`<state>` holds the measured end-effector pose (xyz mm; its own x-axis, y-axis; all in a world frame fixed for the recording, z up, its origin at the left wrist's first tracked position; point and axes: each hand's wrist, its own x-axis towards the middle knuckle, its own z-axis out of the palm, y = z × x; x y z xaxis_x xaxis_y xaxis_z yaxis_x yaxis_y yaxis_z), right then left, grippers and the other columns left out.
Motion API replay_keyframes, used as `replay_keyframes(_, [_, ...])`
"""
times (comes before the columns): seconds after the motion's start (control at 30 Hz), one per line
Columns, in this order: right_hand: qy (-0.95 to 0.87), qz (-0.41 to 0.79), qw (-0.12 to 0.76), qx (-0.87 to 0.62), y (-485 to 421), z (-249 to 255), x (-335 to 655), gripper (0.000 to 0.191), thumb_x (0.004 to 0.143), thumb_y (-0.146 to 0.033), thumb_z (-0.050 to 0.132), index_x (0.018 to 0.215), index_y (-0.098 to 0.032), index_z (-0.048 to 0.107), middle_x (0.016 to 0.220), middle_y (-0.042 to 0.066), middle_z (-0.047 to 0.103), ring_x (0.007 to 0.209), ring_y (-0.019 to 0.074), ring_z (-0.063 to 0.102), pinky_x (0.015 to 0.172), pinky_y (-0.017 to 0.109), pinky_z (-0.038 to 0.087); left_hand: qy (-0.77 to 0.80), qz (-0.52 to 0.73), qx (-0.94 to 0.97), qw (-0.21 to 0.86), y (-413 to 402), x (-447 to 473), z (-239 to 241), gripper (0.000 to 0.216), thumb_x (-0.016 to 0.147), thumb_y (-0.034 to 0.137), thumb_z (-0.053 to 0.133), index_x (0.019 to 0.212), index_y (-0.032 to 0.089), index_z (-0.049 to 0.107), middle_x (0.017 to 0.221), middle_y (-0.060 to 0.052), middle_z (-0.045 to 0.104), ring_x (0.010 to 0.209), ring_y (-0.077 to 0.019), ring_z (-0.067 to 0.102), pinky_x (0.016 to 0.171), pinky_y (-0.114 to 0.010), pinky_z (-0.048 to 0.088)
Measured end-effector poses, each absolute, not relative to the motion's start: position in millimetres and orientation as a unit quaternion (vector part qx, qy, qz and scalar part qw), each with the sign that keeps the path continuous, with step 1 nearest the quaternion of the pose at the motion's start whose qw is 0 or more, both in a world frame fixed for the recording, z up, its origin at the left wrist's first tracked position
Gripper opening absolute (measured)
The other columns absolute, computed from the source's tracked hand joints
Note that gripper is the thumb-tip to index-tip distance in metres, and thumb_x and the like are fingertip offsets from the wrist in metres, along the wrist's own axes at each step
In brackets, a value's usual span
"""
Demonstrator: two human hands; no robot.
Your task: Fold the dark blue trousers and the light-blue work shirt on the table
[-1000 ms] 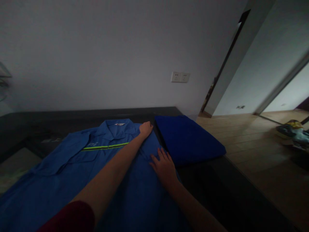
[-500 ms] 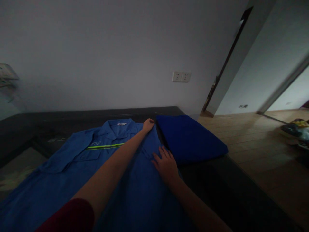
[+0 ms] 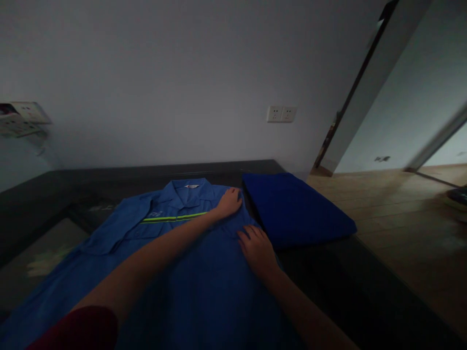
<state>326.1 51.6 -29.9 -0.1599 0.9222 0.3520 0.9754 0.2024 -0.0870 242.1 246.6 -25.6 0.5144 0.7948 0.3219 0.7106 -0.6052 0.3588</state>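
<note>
A blue work jacket [image 3: 197, 272] lies spread out, its collar towards the wall and a yellow-green stripe across the chest. Its sleeve on the left [image 3: 109, 226] is folded down over the front. My left hand [image 3: 230, 201] reaches across and rests, palm down and fingers extended, on the jacket's right shoulder. Closer to me, my right hand [image 3: 258, 248] lies with spread fingers on the sleeve side, along the jacket's right edge. Neither hand grips the cloth. My forearms cover parts of the chest and lower front.
Just right of the jacket lies a folded dark blue cloth [image 3: 295, 209]. Both rest on a dark glossy table [image 3: 219, 167] set against a wall with sockets [image 3: 281, 114]. Another socket unit [image 3: 29, 114] is at far left. Wooden floor [image 3: 386, 209] lies beyond the table's right edge.
My left hand has loosened from its pinch at the shoulder and now lies flatter there, slightly nearer me. My right hand stays on the sleeve side. The view has shifted a little left.
</note>
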Motion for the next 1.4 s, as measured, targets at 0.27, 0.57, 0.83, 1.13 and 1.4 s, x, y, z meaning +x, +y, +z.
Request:
replay_keyframes(0.27, [-0.765,-0.063,0.166,-0.620,47,-29,328,0.033,0.093,-0.030,0.050,0.123,-0.026,0.063,0.131,0.010,0.059,0.123,0.0279,0.050,0.103,0.047,0.039,0.425,0.116,0.897,0.040,215,227,-42,0.058,0.097,0.044,0.033,0.145,0.010,0.033,0.149,-0.021,0.033,0.139,-0.0323,0.029,0.112,-0.046,0.026])
replay_keyframes(0.57, [-0.802,-0.049,0.209,-0.558,50,-33,328,0.032,0.094,-0.026,0.048,0.122,-0.022,0.063,0.123,0.006,0.065,0.119,0.0230,0.053,0.109,0.048,0.031,0.425,0.085,0.901,0.011,216,208,-43,0.060,0.096,0.054,0.025,0.147,0.022,0.031,0.152,-0.013,0.031,0.141,-0.0298,0.025,0.113,-0.048,0.022])
replay_keyframes(0.83, [-0.801,-0.052,0.206,-0.560,47,-28,328,0.029,0.093,-0.025,0.051,0.118,-0.024,0.066,0.120,0.007,0.066,0.114,0.0217,0.056,0.107,0.048,0.034,0.452,0.053,0.888,0.058,212,212,-35,0.071,0.092,0.063,0.029,0.148,0.019,0.028,0.154,-0.016,0.023,0.143,-0.0324,0.019,0.112,-0.053,0.019])
replay_keyframes(1.13, [-0.784,-0.074,0.204,-0.582,48,-34,327,0.037,0.094,-0.033,0.049,0.125,-0.018,0.061,0.134,0.013,0.056,0.128,0.0266,0.046,0.108,0.046,0.034,0.432,0.111,0.893,0.059,220,249,-34,0.062,0.094,0.047,0.036,0.141,0.008,0.037,0.150,-0.019,0.032,0.142,-0.0294,0.024,0.114,-0.047,0.021])
replay_keyframes(1.4, [-0.774,-0.065,0.156,-0.610,47,-36,325,0.041,0.094,-0.039,0.048,0.129,-0.021,0.059,0.134,0.015,0.056,0.127,0.0286,0.048,0.105,0.047,0.036,0.442,0.120,0.887,0.060,218,250,-45,0.069,0.093,0.055,0.032,0.145,0.010,0.033,0.152,-0.016,0.029,0.143,-0.0286,0.019,0.115,-0.046,0.018])
